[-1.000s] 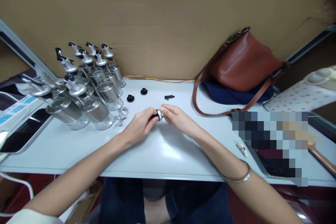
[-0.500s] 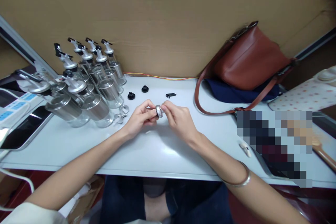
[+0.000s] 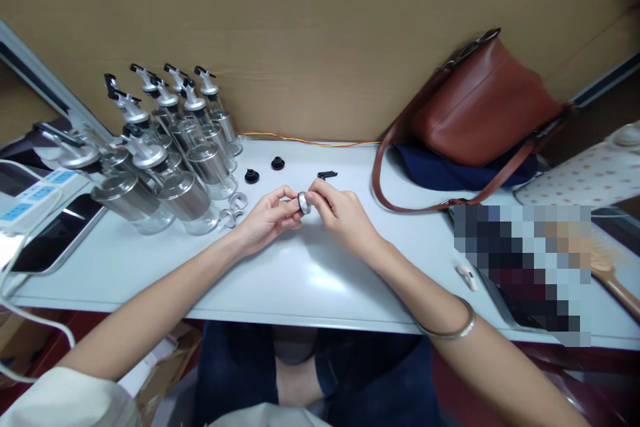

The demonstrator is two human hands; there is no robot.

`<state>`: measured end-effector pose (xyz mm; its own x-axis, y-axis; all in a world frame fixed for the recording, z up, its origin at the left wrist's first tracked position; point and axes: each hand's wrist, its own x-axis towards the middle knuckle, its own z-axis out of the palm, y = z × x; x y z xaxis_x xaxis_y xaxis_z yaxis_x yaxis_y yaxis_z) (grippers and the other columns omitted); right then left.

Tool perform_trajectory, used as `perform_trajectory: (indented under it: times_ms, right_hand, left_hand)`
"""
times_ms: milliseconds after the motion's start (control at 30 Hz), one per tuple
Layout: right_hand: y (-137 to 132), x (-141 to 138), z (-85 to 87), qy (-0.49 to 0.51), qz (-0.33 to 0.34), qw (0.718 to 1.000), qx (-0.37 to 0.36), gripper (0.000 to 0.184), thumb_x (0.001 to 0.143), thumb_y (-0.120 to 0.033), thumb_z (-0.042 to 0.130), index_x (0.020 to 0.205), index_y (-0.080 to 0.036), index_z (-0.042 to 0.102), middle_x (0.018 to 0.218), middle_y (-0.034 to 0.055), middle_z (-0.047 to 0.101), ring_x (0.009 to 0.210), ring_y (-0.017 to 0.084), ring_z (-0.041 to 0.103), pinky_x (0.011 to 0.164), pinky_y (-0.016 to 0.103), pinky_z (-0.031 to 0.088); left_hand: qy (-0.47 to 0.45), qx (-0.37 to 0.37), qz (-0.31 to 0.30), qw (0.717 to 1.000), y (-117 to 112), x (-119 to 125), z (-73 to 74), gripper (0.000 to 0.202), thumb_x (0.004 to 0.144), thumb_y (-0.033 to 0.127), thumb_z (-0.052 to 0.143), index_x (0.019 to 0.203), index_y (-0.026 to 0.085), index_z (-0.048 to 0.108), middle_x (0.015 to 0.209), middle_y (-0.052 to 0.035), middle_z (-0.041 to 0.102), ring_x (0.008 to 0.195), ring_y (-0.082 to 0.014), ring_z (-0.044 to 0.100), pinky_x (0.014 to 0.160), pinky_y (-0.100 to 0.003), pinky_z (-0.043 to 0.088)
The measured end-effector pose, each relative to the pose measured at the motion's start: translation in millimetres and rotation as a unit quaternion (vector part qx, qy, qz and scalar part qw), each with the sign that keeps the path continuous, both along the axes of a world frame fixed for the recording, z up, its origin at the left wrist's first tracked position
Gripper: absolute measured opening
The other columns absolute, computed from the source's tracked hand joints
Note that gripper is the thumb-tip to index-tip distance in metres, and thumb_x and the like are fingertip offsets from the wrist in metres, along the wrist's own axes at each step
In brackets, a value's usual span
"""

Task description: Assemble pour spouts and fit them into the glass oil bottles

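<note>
Both hands meet over the middle of the pale table. My left hand and my right hand pinch a small silver cap with a black insert between their fingertips, a little above the tabletop. Two black round stoppers and a small black clip piece lie just beyond the hands. Two silver rings rest to the left of my left hand.
Several glass bottles with steel sleeves and spout caps crowd the back left. A brown leather bag on dark blue cloth sits back right. A dark tablet and power strip lie far left. A cardboard wall stands behind.
The hands lifted the silver cap slightly and turned it between the fingers, staying together at the table's middle. The view shifted a little.
</note>
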<state>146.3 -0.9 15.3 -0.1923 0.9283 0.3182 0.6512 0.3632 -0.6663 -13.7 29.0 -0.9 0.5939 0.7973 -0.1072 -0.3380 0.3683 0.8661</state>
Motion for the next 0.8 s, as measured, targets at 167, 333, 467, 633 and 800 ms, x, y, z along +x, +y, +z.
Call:
perform_trajectory:
  times_ms: [167, 333, 467, 633, 800]
  right_hand:
    - [3, 1, 4.2, 0.097, 0.002, 0.991, -0.092, 0.022, 0.088, -0.028, 0.042, 0.067, -0.022, 0.041, 0.055, -0.0050, 0.039, 0.053, 0.012, 0.033, 0.055, 0.024, 0.026]
    - [9, 9, 0.6, 0.280, 0.038, 0.884, -0.371, 0.025, 0.090, -0.028, 0.040, 0.066, -0.022, 0.038, 0.045, -0.0098, 0.028, 0.041, 0.008, 0.020, 0.045, 0.021, 0.021]
    - [9, 12, 1.0, 0.310, 0.065, 0.850, -0.422, 0.024, 0.090, -0.029, 0.041, 0.067, -0.021, 0.039, 0.046, -0.0120, 0.025, 0.040, 0.006, 0.013, 0.043, 0.020, 0.023]
    - [5, 8, 5.1, 0.355, 0.087, 0.843, -0.393, 0.024, 0.086, -0.034, 0.052, 0.070, -0.021, 0.039, 0.051, -0.0116, 0.027, 0.044, 0.005, 0.018, 0.047, 0.020, 0.025]
    - [4, 5, -2.9, 0.277, 0.098, 0.924, -0.246, 0.022, 0.087, -0.038, 0.049, 0.075, -0.021, 0.041, 0.057, -0.0082, 0.036, 0.049, 0.008, 0.029, 0.049, 0.021, 0.025]
  left_hand:
    - [0.057, 0.098, 0.034, 0.993, 4, -1, -5.7, 0.036, 0.066, 0.033, 0.080, 0.077, 0.017, 0.049, 0.065, 0.0029, 0.058, 0.055, -0.0066, 0.049, 0.055, -0.019, 0.035]
    - [0.217, 0.311, 0.049, 0.924, 1, -5, -10.2, 0.021, 0.076, 0.032, 0.070, 0.077, 0.016, 0.055, 0.070, 0.0022, 0.057, 0.061, -0.0091, 0.048, 0.058, -0.021, 0.035]
    - [0.268, 0.354, 0.039, 0.895, 1, -6, -11.3, 0.018, 0.081, 0.033, 0.064, 0.077, 0.017, 0.056, 0.062, 0.0047, 0.051, 0.054, -0.0079, 0.039, 0.052, -0.021, 0.030]
    - [0.145, 0.239, 0.061, 0.958, 8, -4, -3.7, 0.030, 0.070, 0.038, 0.074, 0.077, 0.016, 0.055, 0.064, 0.0042, 0.053, 0.051, -0.0061, 0.041, 0.049, -0.020, 0.031]
    - [0.079, 0.151, 0.056, 0.984, 10, -5, -1.4, 0.032, 0.065, 0.034, 0.078, 0.073, 0.016, 0.053, 0.056, 0.0064, 0.050, 0.044, -0.0034, 0.035, 0.043, -0.018, 0.024]
